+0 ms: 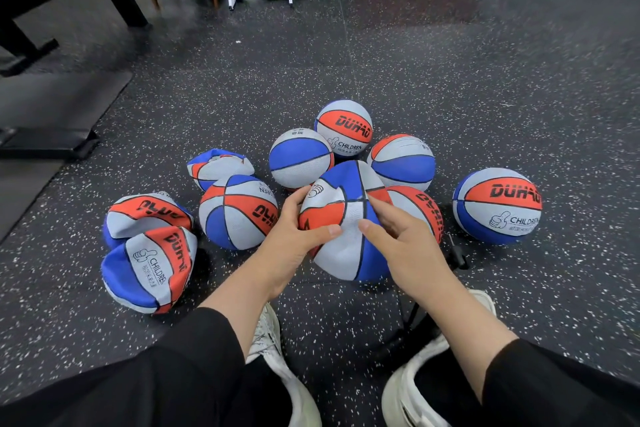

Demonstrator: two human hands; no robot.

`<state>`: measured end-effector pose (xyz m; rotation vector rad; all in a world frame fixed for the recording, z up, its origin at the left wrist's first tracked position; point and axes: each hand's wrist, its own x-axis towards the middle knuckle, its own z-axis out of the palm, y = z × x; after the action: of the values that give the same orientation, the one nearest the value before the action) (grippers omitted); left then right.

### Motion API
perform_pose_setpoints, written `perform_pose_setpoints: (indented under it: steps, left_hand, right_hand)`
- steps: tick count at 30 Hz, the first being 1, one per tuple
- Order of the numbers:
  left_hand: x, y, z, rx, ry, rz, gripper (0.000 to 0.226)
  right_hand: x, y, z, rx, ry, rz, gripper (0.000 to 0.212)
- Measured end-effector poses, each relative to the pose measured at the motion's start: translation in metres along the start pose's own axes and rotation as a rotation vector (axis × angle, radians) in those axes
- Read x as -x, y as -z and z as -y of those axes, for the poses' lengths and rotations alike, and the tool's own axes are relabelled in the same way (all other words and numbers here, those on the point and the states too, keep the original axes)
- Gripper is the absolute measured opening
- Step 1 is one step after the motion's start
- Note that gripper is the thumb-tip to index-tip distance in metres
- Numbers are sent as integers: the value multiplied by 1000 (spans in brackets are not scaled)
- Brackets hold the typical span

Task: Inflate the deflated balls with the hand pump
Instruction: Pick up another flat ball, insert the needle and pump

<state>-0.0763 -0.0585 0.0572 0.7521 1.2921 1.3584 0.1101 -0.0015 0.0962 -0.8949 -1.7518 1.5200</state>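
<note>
White sneakers [273, 350] and black sleeves framed the scene as a person's left hand [291, 246] and right hand [405, 246] gripped a half-collapsed basketball [346, 236] from either side, fingers curled into its slack skin above the speckled floor [450, 80]. Six balls stood round, among them one at far right [497, 206]; three on the left [149, 267] lay crumpled, seemingly yet to be filled. A black pump [457, 256] lay mostly hidden behind the right wrist.

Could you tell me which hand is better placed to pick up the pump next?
Probably the right hand: the black pump lies on the floor just beside it, while the left hand grips the far side of the limp ball and could steady it.
</note>
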Motion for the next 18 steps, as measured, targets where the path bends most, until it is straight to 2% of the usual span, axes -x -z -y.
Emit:
perform_pose_setpoints:
  steps: [8,13,18]
  left_hand:
    - [-1,-2,-8,27,-21,-12,91]
    - [-1,-3,-11,-14,-17,-4,83]
    - [-2,-3,-10,-52,-36,-33,92]
  right_hand:
    - [3,0,5,15,43,14,45]
    - [1,0,2,43,75,13,46]
    - [2,0,3,44,89,-4,45]
